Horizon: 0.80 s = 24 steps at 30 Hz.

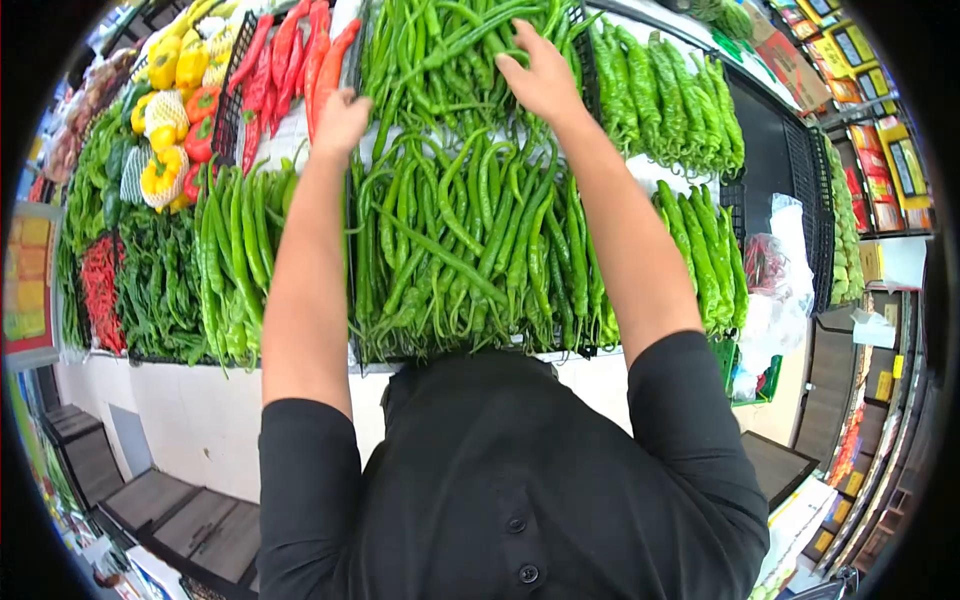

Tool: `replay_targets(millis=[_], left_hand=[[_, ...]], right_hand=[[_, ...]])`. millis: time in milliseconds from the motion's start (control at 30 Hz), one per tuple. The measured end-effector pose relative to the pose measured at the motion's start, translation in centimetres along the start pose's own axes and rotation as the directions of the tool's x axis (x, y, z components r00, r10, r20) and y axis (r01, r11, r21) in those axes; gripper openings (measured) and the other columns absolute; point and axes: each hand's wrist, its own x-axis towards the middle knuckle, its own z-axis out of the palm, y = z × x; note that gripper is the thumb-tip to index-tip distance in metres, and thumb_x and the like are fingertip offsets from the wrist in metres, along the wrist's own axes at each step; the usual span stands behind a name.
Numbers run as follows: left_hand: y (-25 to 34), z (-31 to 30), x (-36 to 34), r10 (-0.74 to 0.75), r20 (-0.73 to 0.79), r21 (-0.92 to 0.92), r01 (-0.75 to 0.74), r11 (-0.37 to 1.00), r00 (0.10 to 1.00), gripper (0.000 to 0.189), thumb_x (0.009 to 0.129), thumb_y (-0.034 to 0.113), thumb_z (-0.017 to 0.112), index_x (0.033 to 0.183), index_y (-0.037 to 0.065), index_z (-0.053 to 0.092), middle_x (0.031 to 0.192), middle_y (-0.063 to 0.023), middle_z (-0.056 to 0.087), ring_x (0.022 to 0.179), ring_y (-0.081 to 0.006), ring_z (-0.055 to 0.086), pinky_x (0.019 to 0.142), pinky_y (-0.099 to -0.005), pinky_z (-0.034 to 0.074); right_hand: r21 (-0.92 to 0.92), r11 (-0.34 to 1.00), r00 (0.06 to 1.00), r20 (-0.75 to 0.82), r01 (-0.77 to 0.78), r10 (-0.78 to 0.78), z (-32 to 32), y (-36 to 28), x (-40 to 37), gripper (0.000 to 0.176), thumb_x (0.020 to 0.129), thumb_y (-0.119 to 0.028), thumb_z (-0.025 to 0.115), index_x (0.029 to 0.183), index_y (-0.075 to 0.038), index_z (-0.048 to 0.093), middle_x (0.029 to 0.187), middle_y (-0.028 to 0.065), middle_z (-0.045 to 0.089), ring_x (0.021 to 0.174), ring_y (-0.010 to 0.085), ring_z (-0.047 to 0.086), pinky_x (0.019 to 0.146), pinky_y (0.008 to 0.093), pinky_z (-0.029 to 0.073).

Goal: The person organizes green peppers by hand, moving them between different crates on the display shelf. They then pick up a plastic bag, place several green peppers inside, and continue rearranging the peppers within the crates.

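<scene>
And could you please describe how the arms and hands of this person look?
Both the left hand and the right hand are bare, with no glove visible. Short, plain black fabric sleeves leave the forearms uncovered, without visible watch or bracelet.

The green peppers (pixel 487 205) look smooth and glossy, the shirt (pixel 470 470) matt cloth, the bag (pixel 768 320) crinkled, shiny plastic.

The bare left forearm (pixel 308 270) rises almost straight through the left-centre of the frame, its slightly blurred bare left hand (pixel 340 122) loosely curled at upper left, fingers turned rightward. The bare right forearm (pixel 635 230) slants up and leftward — its bare right hand (pixel 545 80) near top centre, thumb and fingers parted.
</scene>
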Motion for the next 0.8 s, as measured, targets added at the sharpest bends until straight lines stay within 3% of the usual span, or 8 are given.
replay_targets(millis=[67,100,133,200,333,433,667,800], left_hand=[[-0.9,0.3,-0.6,0.229,-0.114,0.395,-0.167,0.903,0.967,0.051,0.083,0.023,0.068,0.124,-0.008,0.059,0.123,-0.0284,0.062,0.120,-0.0322,0.058,0.105,-0.0386,0.041],[-1.6,0.8,-1.4,0.460,-0.179,0.476,-0.333,0.814,0.869,0.046,0.081,0.021,0.064,0.117,-0.006,0.060,0.113,-0.0290,0.062,0.111,-0.0426,0.057,0.101,-0.0454,0.044],[-1.1,1.2,-2.7,0.559,-0.200,0.497,-0.408,0.766,0.805,0.037,0.081,0.021,0.065,0.109,-0.003,0.060,0.106,-0.0273,0.062,0.108,-0.0422,0.057,0.099,-0.0456,0.044],[0.2,2.0,-5.3,0.465,-0.055,0.364,-0.416,0.833,0.884,0.033,0.083,0.020,0.064,0.105,-0.003,0.059,0.105,-0.0284,0.061,0.106,-0.0433,0.058,0.096,-0.0470,0.046],[-1.5,3.6,-6.2,0.141,0.125,0.636,-0.188,0.749,0.982,0.051,0.086,0.038,0.062,0.111,-0.007,0.058,0.112,-0.0362,0.060,0.107,-0.0479,0.060,0.094,-0.0519,0.048],[-1.0,3.7,-4.5,-0.119,0.189,0.682,-0.043,0.730,0.975,0.075,0.088,0.053,0.058,0.123,-0.013,0.052,0.121,-0.0410,0.056,0.118,-0.0485,0.057,0.102,-0.0485,0.046],[-1.0,4.9,-1.0,-0.273,0.085,0.622,0.163,0.766,0.958,0.120,0.075,0.065,0.069,0.142,-0.022,0.021,0.132,-0.0400,0.051,0.126,-0.0436,0.054,0.106,-0.0411,0.043],[-2.6,5.0,1.6,-0.258,0.236,0.538,0.095,0.837,0.937,0.092,0.071,0.056,0.077,0.122,-0.018,0.056,0.119,-0.0351,0.062,0.115,-0.0395,0.063,0.100,-0.0402,0.047]], right_hand=[[0.089,0.996,0.971,-0.238,-0.015,0.036,-0.7,1.4,-2.5,0.047,0.087,-0.021,0.061,0.129,-0.002,0.057,0.103,0.0222,0.067,0.102,0.0354,0.066,0.094,0.0429,0.050],[0.136,0.988,0.982,-0.165,-0.072,0.095,-1.7,1.5,-3.9,0.042,0.088,-0.021,0.060,0.125,-0.003,0.060,0.103,0.0214,0.068,0.099,0.0332,0.067,0.091,0.0419,0.051],[0.178,0.975,0.984,-0.088,-0.137,0.154,-2.6,1.5,-5.7,0.038,0.088,-0.021,0.060,0.121,-0.003,0.062,0.102,0.0206,0.069,0.096,0.0310,0.067,0.089,0.0410,0.052],[0.185,0.948,0.961,0.146,-0.259,0.234,-3.2,1.4,-8.6,0.030,0.089,-0.022,0.059,0.110,-0.002,0.067,0.101,0.0192,0.070,0.090,0.0305,0.068,0.083,0.0402,0.053],[-0.065,0.962,0.856,0.442,-0.267,0.267,-1.2,3.6,-10.5,0.037,0.090,-0.033,0.059,0.102,0.000,0.069,0.101,0.0207,0.071,0.093,0.0380,0.067,0.084,0.0433,0.052],[-0.122,0.933,0.799,0.486,-0.340,0.355,0.7,4.2,-8.9,0.053,0.094,-0.047,0.051,0.109,0.000,0.070,0.110,0.0261,0.068,0.105,0.0430,0.064,0.094,0.0470,0.049],[-0.245,0.843,0.575,0.637,-0.479,0.513,4.3,3.1,-4.4,0.077,0.090,-0.059,0.050,0.128,0.008,0.059,0.137,0.0296,0.054,0.127,0.0408,0.053,0.108,0.0424,0.040],[-0.140,0.727,0.450,0.703,-0.672,0.551,5.9,2.9,-3.2,0.084,0.088,-0.057,0.055,0.135,0.012,0.050,0.143,0.0303,0.048,0.134,0.0393,0.047,0.111,0.0424,0.036]])
